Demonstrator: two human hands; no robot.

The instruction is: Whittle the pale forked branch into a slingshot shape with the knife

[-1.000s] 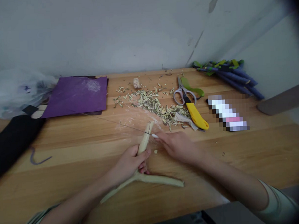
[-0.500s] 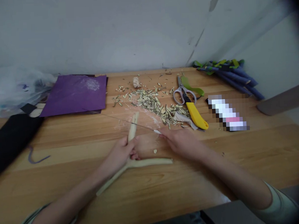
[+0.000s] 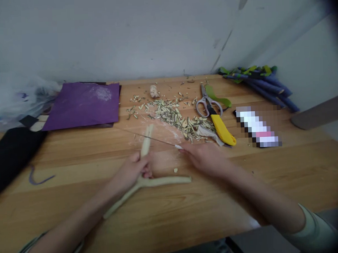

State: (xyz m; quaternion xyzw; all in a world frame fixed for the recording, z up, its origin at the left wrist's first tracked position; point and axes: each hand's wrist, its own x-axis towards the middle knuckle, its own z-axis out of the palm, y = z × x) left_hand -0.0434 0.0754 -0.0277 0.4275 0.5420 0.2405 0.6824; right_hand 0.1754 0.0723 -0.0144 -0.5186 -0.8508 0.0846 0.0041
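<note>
The forked stick (image 3: pixel 146 144) lies over the near-middle of the worktop (image 3: pixel 175 219), left of the right hand (image 3: pixel 209 160). The left hand (image 3: pixel 133 171) is clenched around its upper limb, just above the fork, and is the nearer of the two. That limb points away from the person, leaning slightly right; a second runs right, a third back and left beside the left forearm. The right hand grasps the white end of a thin tool (image 3: pixel 161 141). The tool's long axis slants far-left, crosswise over the limb beyond the left hand; contact pressure cannot be told. Shavings (image 3: pixel 168 113) lie beyond.
</note>
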